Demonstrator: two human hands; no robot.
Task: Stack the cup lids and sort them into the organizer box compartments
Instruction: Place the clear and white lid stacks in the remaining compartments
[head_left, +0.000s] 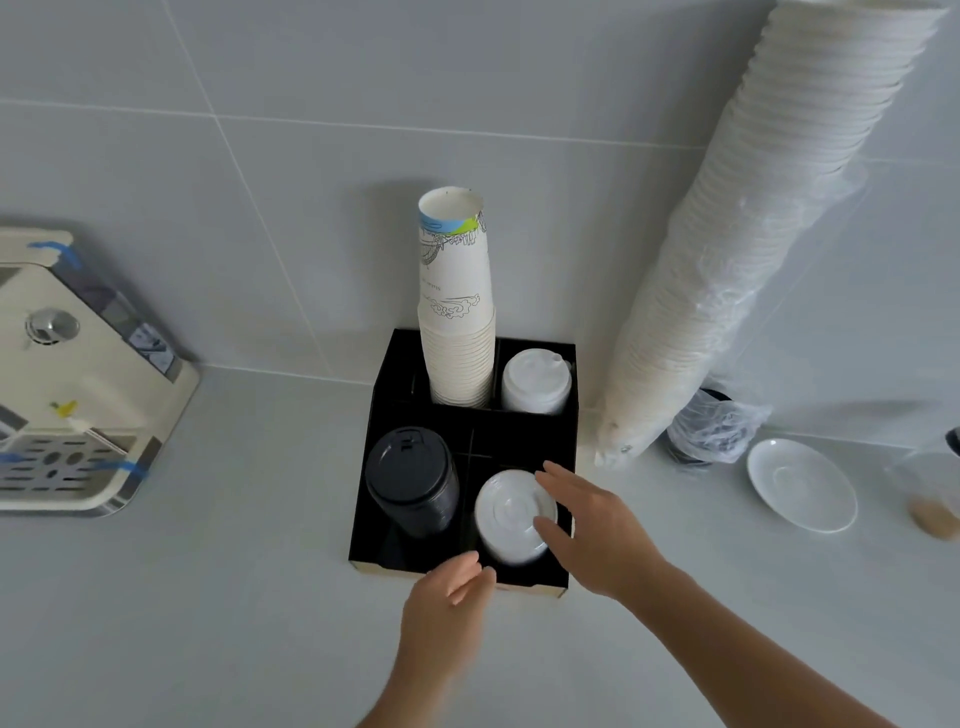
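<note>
A black organizer box (519, 441) stands on the counter against the tiled wall. Its front left compartment holds a stack of black lids (413, 480). In the front right compartment stands a stack of white lids (511, 514). My right hand (592, 530) is at that stack's right side, fingers spread and touching its rim. My left hand (449, 597) hovers at the box's front edge, fingers loosely apart, holding nothing. The back right compartment has another stack of white domed lids (535, 382), and the back middle one holds stacked paper cups (457, 312).
A tall sleeve of white cups in plastic wrap (753, 234) leans against the wall at the right. A white saucer (800, 486) lies at the right, with a bagged black item (711, 428) behind it. A beige machine with a drip tray (67, 389) sits at the left.
</note>
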